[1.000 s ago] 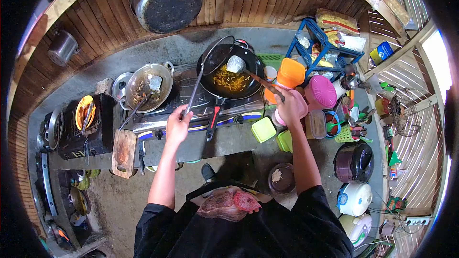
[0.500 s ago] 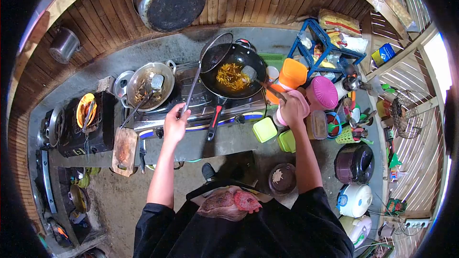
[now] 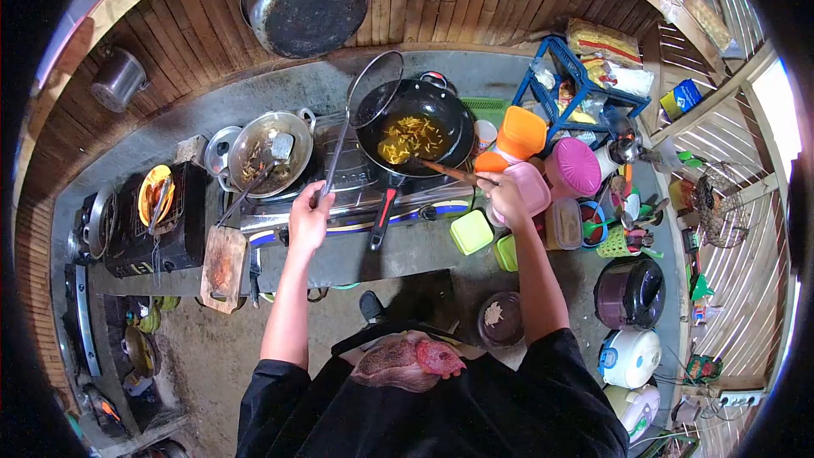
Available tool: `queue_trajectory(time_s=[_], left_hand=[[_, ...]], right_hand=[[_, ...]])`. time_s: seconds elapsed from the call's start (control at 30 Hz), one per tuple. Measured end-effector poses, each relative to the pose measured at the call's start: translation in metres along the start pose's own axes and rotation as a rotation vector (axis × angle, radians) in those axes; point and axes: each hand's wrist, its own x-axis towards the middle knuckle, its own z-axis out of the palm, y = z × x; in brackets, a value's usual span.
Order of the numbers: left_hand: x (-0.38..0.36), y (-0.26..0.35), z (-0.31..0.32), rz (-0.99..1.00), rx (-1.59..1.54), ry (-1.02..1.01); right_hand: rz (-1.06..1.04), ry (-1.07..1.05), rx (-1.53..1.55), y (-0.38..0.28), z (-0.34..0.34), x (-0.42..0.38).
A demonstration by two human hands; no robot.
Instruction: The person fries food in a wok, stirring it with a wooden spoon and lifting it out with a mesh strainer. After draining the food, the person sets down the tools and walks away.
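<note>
A black wok (image 3: 460, 123) sits on the stove with yellow-brown strips of food (image 3: 417, 130) lying in oil. My left hand (image 3: 309, 219) is closed around the long thin handle of a round mesh strainer (image 3: 376, 87), which is raised over the wok's left rim. My right hand (image 3: 506, 198) grips the wooden handle of a spatula (image 3: 449, 172). The spatula's blade is down in the oil at the wok's near left side, where I can barely make it out. Toward me points the wok's black and red handle (image 3: 383, 214).
A second pan (image 3: 246, 131) with another spatula stands on the left burner. Beside it are a cutting board (image 3: 225, 267) and a dark grill stove (image 3: 174, 242). Plastic containers, including a pink one (image 3: 530, 187), crowd the right, near a blue rack (image 3: 585, 76).
The spatula has swept from the wok's right side to its near left, moving the strips of food. My right hand shifted slightly left; the strainer moved a little left and up.
</note>
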Motion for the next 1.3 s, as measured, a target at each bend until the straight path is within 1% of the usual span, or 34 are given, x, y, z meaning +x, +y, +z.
queue_trajectory(time_s=[0.1,0.17,0.2,0.27,0.3,0.37,0.43,0.47,0.5,0.57,0.63,0.7,0.73,0.77,0.83,0.87,0.93,1.03,1.3], left_hand=[[0.0,0.004,-0.001,-0.054,-0.016,-0.009],[0.0,0.008,0.0,-0.072,-0.013,-0.006],[0.0,0.009,0.001,-0.092,-0.011,-0.001],[0.005,0.002,0.003,-0.095,-0.017,-0.025],[0.006,0.003,0.004,-0.099,-0.023,-0.047],[0.007,0.005,0.005,-0.119,-0.045,-0.07],[0.007,0.008,0.007,-0.137,-0.067,-0.091],[0.008,0.007,0.009,-0.145,-0.078,-0.111],[0.008,0.007,0.011,-0.154,-0.089,-0.131],[0.008,0.009,0.017,-0.171,-0.101,-0.162],[0.009,0.009,0.022,-0.189,-0.113,-0.192],[0.009,0.008,0.028,-0.216,-0.147,-0.239],[0.006,0.014,0.029,-0.221,-0.179,-0.237],[0.006,0.013,0.031,-0.221,-0.179,-0.237],[0.008,0.011,0.032,-0.227,-0.238,-0.271],[0.009,0.01,0.032,-0.227,-0.238,-0.269],[0.01,0.009,0.031,-0.27,-0.305,-0.295],[0.008,0.011,0.03,-0.293,-0.375,-0.274],[0.003,0.019,0.027,-0.284,-0.327,-0.3]], right_hand=[[-0.011,0.01,0.025,-0.008,-0.003,-0.002],[-0.038,0.022,0.148,-0.016,-0.006,-0.005],[-0.038,0.025,0.148,-0.023,-0.01,-0.008],[0.013,0.04,-0.037,-0.043,-0.02,-0.014],[0.014,0.043,-0.037,-0.049,-0.025,-0.017],[-0.094,0.119,-0.186,-0.057,-0.032,-0.021],[-0.08,0.155,-0.201,-0.042,-0.036,-0.01],[-0.103,0.196,-0.162,-0.03,-0.037,0.0],[-0.125,0.238,-0.123,-0.034,-0.037,0.0],[-0.162,0.266,-0.156,-0.041,-0.036,-0.005],[-0.198,0.293,-0.188,-0.074,-0.029,-0.025],[-0.191,0.321,-0.381,-0.104,-0.022,-0.047],[-0.413,0.364,-0.496,-0.084,-0.018,-0.038],[-0.413,0.364,-0.496,-0.066,-0.015,-0.03],[-0.648,0.427,-0.653,-0.054,-0.008,-0.026],[-0.73,0.477,-0.655,-0.047,-0.006,-0.025],[-0.726,0.477,-0.703,-0.046,-0.006,-0.027],[-0.735,0.472,-0.78,-0.048,-0.007,-0.032],[-0.787,0.49,-0.859,-0.049,-0.007,-0.035]])
